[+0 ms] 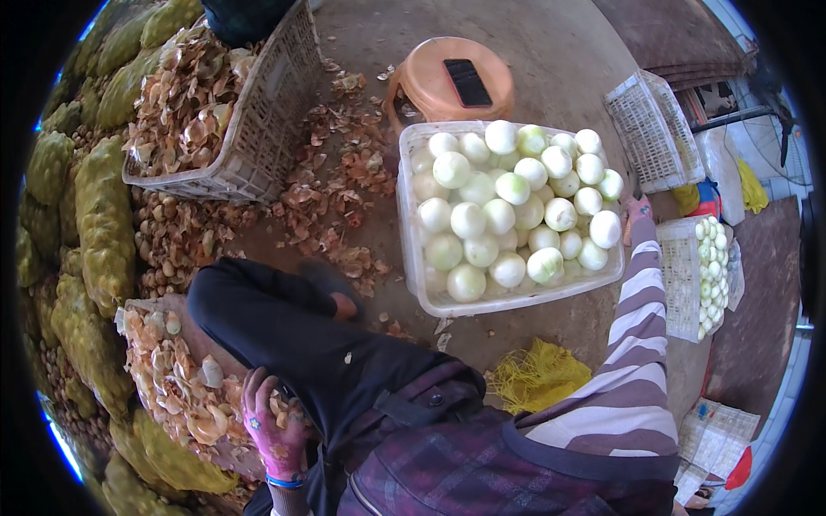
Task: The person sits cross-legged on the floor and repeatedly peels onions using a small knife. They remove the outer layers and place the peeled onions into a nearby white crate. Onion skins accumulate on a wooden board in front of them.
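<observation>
My left hand (pixel 276 431), in a pink flowered glove, is beside my left thigh over a heap of papery onion skins (pixel 187 400). Its fingers are slightly apart; skins lie against it and hide part of the palm. My right arm, in a striped sleeve, stretches out to the right rim of a translucent plastic tub (pixel 516 304). There my gloved right hand (pixel 639 209) is against the tub's outer side, its grip partly hidden. Peeled white onions (pixel 499 216) fill the tub, heaped up to its rim.
Behind the tub stands an orange plastic stool (pixel 426 74) bearing a phone (pixel 468 82). A crate (pixel 271 109) of onion skins stands left, near full yellow mesh sacks (pixel 103 226). Loose skins (pixel 335 193) litter the floor. Right are another crate (pixel 655 132), peeled onions (pixel 712 271) and yellow netting (pixel 542 377).
</observation>
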A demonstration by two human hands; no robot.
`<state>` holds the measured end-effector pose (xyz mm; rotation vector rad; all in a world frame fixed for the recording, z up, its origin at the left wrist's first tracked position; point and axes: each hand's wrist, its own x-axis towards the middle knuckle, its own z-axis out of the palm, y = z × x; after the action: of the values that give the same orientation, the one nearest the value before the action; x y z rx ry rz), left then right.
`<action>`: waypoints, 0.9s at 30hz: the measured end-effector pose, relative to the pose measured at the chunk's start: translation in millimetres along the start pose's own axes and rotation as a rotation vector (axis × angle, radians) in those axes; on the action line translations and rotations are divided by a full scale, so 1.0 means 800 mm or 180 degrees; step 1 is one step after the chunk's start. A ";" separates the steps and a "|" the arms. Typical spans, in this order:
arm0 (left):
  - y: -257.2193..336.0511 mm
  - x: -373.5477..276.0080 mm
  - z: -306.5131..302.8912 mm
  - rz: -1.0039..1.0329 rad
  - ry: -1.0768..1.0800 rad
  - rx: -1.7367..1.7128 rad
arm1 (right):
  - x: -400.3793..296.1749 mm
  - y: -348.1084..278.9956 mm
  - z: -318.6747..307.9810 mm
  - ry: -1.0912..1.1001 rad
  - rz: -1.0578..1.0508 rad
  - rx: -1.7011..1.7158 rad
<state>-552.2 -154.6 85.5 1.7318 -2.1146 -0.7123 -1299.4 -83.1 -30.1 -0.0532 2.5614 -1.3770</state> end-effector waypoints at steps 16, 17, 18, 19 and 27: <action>-0.111 -0.097 -0.044 -0.0816 0.1943 0.0232 | -0.353 -0.196 0.160 -0.1769 -0.5671 -0.0842; -0.114 -0.110 -0.056 -0.1088 0.2195 -0.0208 | -0.450 -0.207 0.164 -0.3718 -0.3921 -0.0131; -0.117 -0.126 -0.069 -0.1108 0.2485 -0.0216 | -0.547 -0.221 0.170 -0.4601 -0.1691 0.0748; -0.124 -0.152 -0.081 -0.1178 0.2650 -0.0091 | -0.607 -0.219 0.172 -0.5158 -0.1292 0.0841; -0.190 -0.395 -0.093 -0.2732 0.5363 -0.1431 | -0.823 -0.123 0.161 -0.7428 0.0067 -0.0649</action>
<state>-319.9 118.1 83.9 1.7294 -0.0807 0.2148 -638.9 -150.2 105.7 -0.9282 0.5715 -0.2002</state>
